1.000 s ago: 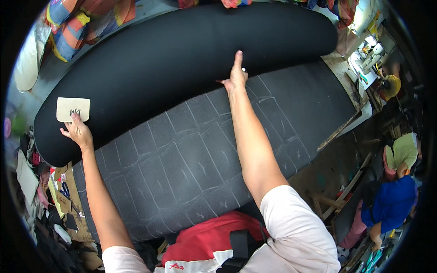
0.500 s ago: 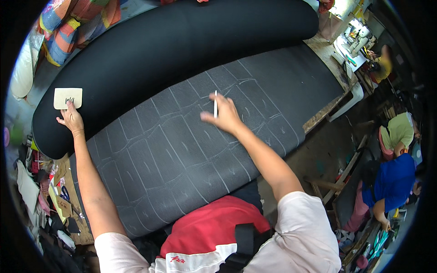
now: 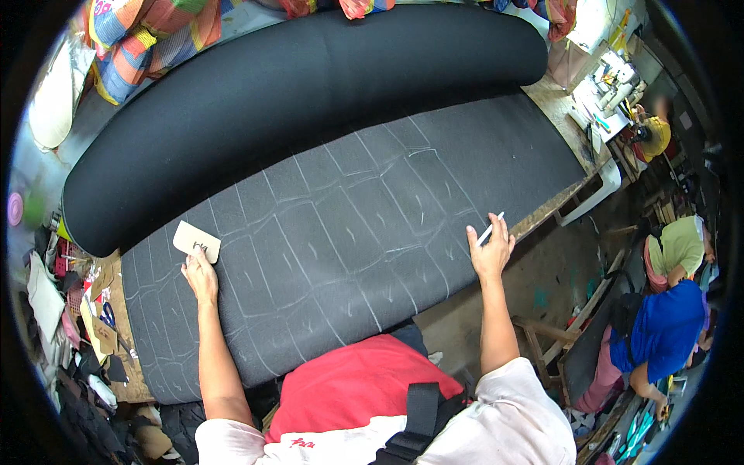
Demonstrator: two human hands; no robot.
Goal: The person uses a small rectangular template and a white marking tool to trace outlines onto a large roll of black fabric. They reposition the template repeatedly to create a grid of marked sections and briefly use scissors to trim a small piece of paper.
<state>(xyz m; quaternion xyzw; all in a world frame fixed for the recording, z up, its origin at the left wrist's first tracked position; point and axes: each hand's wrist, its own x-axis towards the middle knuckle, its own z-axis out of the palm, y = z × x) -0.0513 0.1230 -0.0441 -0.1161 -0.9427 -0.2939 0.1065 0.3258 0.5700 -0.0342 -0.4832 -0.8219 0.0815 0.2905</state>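
A small cream-coloured card template (image 3: 194,238) with rounded corners is pinched in my left hand (image 3: 201,277), over the left part of the dark grey sheet material (image 3: 341,225). Pale lines and outlines in rows cover most of that sheet. My right hand (image 3: 491,249) grips a slim white marking pen (image 3: 490,229) near the sheet's front right edge. Its tip points up and to the right. Along the far side of the sheet lies a thick black roll (image 3: 310,85) of the material.
The wooden table edge (image 3: 552,208) shows at right, beside a white plastic chair (image 3: 595,194). Scissors (image 3: 108,314) and scraps lie at left. Checked woven bags (image 3: 155,46) are piled at the back. A person in a blue shirt (image 3: 659,325) works at right; sewing machines (image 3: 616,93) stand at far right.
My left hand has brought the card template from the black roll onto the marked sheet, nearer to me. My right hand has moved right and nearer, still with the marking pen.
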